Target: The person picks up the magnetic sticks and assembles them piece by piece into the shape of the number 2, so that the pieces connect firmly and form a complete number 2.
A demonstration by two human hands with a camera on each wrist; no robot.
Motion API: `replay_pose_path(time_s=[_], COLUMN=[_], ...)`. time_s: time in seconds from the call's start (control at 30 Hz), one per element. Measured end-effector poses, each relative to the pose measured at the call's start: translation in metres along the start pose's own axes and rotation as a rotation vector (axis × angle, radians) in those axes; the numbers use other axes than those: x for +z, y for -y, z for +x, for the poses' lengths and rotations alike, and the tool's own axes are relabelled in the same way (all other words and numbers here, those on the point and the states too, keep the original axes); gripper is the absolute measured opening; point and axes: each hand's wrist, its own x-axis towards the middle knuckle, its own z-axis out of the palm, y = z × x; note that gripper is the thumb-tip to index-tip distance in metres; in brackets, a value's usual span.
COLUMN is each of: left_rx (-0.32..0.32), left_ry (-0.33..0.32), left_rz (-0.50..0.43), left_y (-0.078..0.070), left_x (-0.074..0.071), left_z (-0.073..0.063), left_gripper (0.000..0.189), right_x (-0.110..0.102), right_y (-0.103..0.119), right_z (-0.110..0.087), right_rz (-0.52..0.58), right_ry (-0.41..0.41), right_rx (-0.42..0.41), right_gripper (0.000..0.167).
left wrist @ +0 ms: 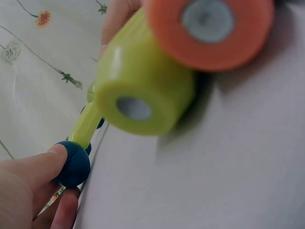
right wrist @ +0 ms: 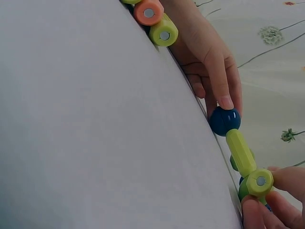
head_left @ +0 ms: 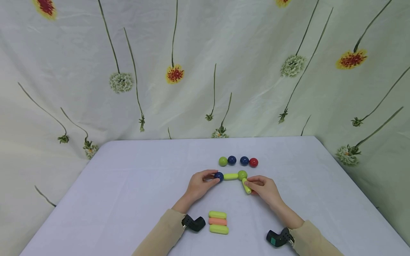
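My left hand [head_left: 200, 184] pinches a dark blue ball [head_left: 219, 176] between thumb and fingers. From that ball a yellow-green magnetic rod [head_left: 231, 176] runs right to a green ball [head_left: 242, 175]. A second yellow-green rod [head_left: 246, 186] slants toward me from the green ball, and my right hand [head_left: 264, 189] pinches it. Its free end shows a grey metal disc in the right wrist view, where the blue ball [right wrist: 225, 121] sits under the left thumb. The left wrist view also has the blue ball [left wrist: 75, 164] in the left fingers.
Behind the joined pieces stand a green ball [head_left: 223, 161], two blue balls [head_left: 232, 160] and a red ball [head_left: 253, 162]. Nearer me lie two yellow-green rods [head_left: 219, 229] with an orange rod [head_left: 217, 221] between them. A flowered cloth [head_left: 192, 106] hangs behind the white table [head_left: 128, 199].
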Motion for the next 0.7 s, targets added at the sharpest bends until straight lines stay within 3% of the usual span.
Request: replay_pose_path(time_s=[0.7], left_rx=[0.011], left_ry=[-0.013], left_rz=[0.008], left_y=[0.0029], left_x=[0.0006], left_z=[0.0002], left_gripper=[0.034], right_x=[0.0003], right_y=[0.0032], right_z=[0.0003], right_rz=[-0.013], right_ry=[-0.003], right_rx=[-0.026], right_gripper=[0.029])
